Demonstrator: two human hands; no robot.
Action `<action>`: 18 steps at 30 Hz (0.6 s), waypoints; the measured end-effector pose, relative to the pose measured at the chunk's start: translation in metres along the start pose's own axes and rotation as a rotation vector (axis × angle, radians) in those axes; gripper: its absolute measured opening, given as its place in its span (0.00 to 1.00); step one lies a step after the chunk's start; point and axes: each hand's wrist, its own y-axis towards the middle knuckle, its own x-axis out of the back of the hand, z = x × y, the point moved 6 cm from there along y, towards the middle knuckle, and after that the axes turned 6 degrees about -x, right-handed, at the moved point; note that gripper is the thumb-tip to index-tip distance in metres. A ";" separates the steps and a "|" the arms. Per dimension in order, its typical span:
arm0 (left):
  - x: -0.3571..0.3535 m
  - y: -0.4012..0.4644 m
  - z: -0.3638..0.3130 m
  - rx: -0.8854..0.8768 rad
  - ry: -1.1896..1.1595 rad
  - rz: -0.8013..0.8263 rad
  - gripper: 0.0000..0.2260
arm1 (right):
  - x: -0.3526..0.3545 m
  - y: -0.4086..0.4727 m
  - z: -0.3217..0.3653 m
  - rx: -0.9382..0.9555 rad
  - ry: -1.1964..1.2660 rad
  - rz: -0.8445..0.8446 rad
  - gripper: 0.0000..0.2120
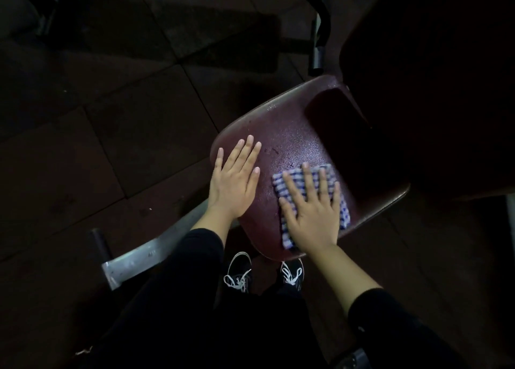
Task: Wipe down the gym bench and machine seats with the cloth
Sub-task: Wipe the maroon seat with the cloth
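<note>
- Right hand (312, 215), fingers straight and spread, presses one blue-and-white checked cloth (331, 177) flat onto the near right part of one dark red padded machine seat (289, 134); we judge the flat palm spreads pressure for wiping.
- Left hand (235, 179), fingers straight and close together, rests bare on the seat's left edge, probably bracing us.
- One grey metal frame bar (136, 254) runs near left below the seat.
- Two black lace-up shoes (239, 274) stand on the dark tiled floor (111, 118).
</note>
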 end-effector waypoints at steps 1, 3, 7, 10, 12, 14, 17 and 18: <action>0.001 0.000 0.004 -0.038 0.000 -0.009 0.23 | -0.002 -0.009 0.011 0.078 -0.006 0.009 0.27; 0.002 0.000 0.008 -0.100 0.003 -0.019 0.23 | -0.007 -0.032 0.022 0.224 -0.009 0.025 0.27; 0.001 0.000 0.009 -0.114 0.003 -0.023 0.23 | -0.007 -0.062 -0.008 0.359 -0.038 0.015 0.25; -0.002 0.000 0.009 -0.093 -0.011 -0.004 0.23 | -0.001 -0.049 -0.043 0.287 -0.056 0.010 0.24; -0.002 0.000 0.009 -0.082 -0.018 0.004 0.23 | 0.004 -0.022 -0.054 0.175 -0.047 0.015 0.25; -0.002 0.000 0.009 -0.078 -0.002 0.031 0.23 | 0.008 0.008 -0.047 0.063 -0.047 0.025 0.25; -0.001 0.000 0.010 -0.086 0.016 0.033 0.23 | 0.003 0.027 -0.006 0.034 -0.050 0.051 0.26; 0.000 0.000 0.010 -0.095 0.012 0.021 0.23 | 0.000 0.021 0.009 0.073 -0.049 0.061 0.26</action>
